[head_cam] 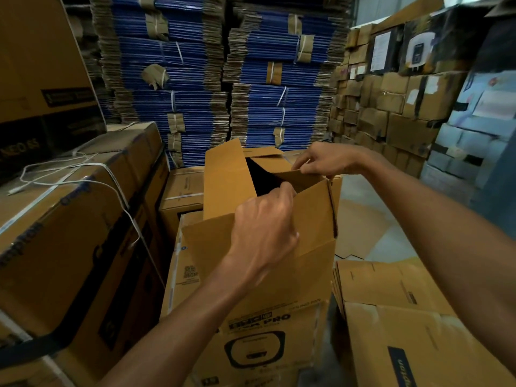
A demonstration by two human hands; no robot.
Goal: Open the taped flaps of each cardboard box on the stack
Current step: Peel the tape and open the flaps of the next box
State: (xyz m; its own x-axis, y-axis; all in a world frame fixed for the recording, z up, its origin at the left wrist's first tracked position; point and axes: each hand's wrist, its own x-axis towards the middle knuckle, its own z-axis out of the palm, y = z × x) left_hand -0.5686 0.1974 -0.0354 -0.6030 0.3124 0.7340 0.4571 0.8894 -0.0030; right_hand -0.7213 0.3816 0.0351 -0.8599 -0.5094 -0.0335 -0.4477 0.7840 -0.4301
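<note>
Left grip (pixel 262 233) is closed in a pinch, thumb and curled fingers clamped on the near edge of the side flap (pixel 312 213). Right grip (pixel 326 160) pinches the same flap at its far upper edge, fingertips pressed together on the cardboard. Both forearms reach in from the lower edge of the view.

That flap belongs to the cardboard box (pixel 279 289) standing straight ahead, its front face printed with black lettering and an outlined device. Its left flap (pixel 226 180) stands raised and the far flap (pixel 265 152) is lifted only a little. Between them the opening (pixel 262 180) is dark, so what the box holds cannot be told.

To the left, just beside it, sit large strapped cartons (pixel 83 219) bound with white bands. A smaller closed carton (pixel 181 191) stands behind on the left. Flattened cartons (pixel 391 303) lie stacked at lower right, with bare floor (pixel 363 219) beyond them. Further back rise tall stacks of blue flat-packed sheets (pixel 195 79), and on the right a wall of brown boxes (pixel 391 113).
</note>
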